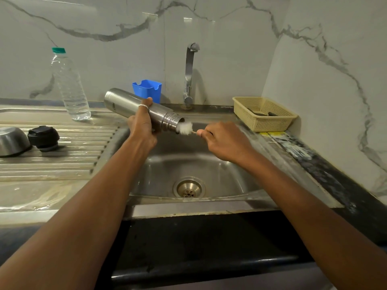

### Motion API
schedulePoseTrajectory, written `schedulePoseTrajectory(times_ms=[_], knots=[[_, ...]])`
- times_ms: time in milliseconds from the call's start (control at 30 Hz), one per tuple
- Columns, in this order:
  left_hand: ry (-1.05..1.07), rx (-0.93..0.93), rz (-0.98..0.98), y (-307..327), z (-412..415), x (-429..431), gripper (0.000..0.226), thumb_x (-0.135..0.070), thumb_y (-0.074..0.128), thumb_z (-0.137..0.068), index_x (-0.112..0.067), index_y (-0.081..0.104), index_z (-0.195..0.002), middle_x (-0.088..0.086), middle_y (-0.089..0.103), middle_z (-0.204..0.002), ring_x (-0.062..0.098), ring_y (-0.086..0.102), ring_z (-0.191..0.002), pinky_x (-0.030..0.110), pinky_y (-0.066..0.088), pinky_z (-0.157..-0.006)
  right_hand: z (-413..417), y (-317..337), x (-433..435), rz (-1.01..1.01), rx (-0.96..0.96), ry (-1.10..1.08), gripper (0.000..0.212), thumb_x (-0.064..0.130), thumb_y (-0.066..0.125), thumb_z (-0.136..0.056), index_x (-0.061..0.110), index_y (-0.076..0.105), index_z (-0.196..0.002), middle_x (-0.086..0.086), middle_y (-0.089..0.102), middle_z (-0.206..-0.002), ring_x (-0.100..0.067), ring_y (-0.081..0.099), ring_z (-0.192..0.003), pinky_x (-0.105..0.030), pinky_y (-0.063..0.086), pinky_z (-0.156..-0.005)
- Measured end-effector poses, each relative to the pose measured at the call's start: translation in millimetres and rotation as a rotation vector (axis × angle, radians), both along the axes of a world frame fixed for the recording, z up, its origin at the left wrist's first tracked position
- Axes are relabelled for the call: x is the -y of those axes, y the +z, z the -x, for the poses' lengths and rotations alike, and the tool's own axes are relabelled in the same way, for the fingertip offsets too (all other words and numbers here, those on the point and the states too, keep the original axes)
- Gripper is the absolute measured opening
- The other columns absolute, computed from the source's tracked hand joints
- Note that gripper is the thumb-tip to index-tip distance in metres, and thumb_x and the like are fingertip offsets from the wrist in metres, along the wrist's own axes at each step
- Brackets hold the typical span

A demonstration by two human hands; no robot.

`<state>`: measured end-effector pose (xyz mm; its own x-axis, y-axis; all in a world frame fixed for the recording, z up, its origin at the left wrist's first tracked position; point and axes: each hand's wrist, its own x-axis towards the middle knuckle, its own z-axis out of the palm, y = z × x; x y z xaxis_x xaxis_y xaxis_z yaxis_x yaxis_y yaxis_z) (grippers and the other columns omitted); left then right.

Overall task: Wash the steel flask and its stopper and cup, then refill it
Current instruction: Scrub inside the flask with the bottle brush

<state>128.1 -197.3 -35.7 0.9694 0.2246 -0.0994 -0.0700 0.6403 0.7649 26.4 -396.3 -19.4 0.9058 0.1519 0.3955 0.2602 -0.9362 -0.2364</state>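
Observation:
My left hand [142, 126] grips the steel flask [125, 103] around its middle and holds it nearly level over the sink [219, 174], its threaded mouth pointing right. My right hand [222, 141] pinches the thin handle of a bottle brush. The brush's white bristle head [186, 128] sits right at the flask's mouth, partly outside it. On the ribbed draining board at the left stand the black stopper [43, 137] and the steel cup [12, 141], upside down, side by side.
A clear plastic water bottle [69, 86] with a green cap stands on the draining board behind the flask. A blue holder [146, 90] and the tap [189, 74] are at the back wall. A beige basket [263, 113] sits right of the sink.

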Motion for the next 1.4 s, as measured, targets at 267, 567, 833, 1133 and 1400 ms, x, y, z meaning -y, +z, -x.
schedulePoseTrajectory(times_ms=[267,567,833,1133,1400], knots=[[-0.004,-0.009,0.006,1,1,-2,0.043,-0.023,0.078,-0.084,-0.010,0.060,-0.120,0.006,0.072,-0.094,0.021,0.073,-0.083,0.036,0.061,-0.062,-1,-3,7,-0.121,-0.005,0.098,0.029,0.041,0.075,-0.089,0.016,0.061,-0.091,0.002,0.064,-0.079,-0.017,0.058,-0.072,-0.034,0.045,-0.062],[-0.004,-0.028,-0.032,0,0,-2,0.053,-0.028,0.080,-0.080,-0.009,0.058,-0.124,0.011,0.074,-0.111,0.026,0.075,-0.097,0.048,0.064,-0.078,0,-3,0,-0.238,-0.237,0.053,0.046,0.039,0.048,-0.106,0.015,0.070,-0.074,0.006,0.059,-0.052,-0.005,0.057,-0.051,-0.028,0.042,-0.060],[0.075,-0.053,0.019,1,1,1,0.048,-0.024,0.077,-0.084,-0.006,0.056,-0.124,0.010,0.071,-0.101,0.022,0.073,-0.076,0.029,0.054,-0.048,-6,-2,14,0.434,0.496,0.121,0.016,0.024,0.075,-0.090,0.010,0.067,-0.087,-0.007,0.063,-0.072,-0.027,0.058,-0.059,-0.030,0.034,-0.047],[0.072,-0.010,-0.056,-1,3,1,0.063,-0.029,0.080,-0.081,-0.006,0.050,-0.131,0.012,0.072,-0.112,0.021,0.075,-0.084,0.030,0.058,-0.057,7,-6,-17,-0.682,-0.538,0.106,0.044,0.042,0.051,-0.105,0.010,0.071,-0.082,0.003,0.053,-0.056,-0.007,0.042,-0.046,-0.022,0.031,-0.045],[-0.021,-0.036,0.003,-2,4,15,0.060,-0.027,0.079,-0.085,-0.005,0.052,-0.135,0.011,0.071,-0.106,0.023,0.074,-0.086,0.037,0.060,-0.061,-1,-18,-8,0.458,0.572,0.029,0.010,0.018,0.076,-0.090,0.010,0.071,-0.086,-0.003,0.061,-0.063,-0.017,0.042,-0.049,-0.027,0.025,-0.047]])
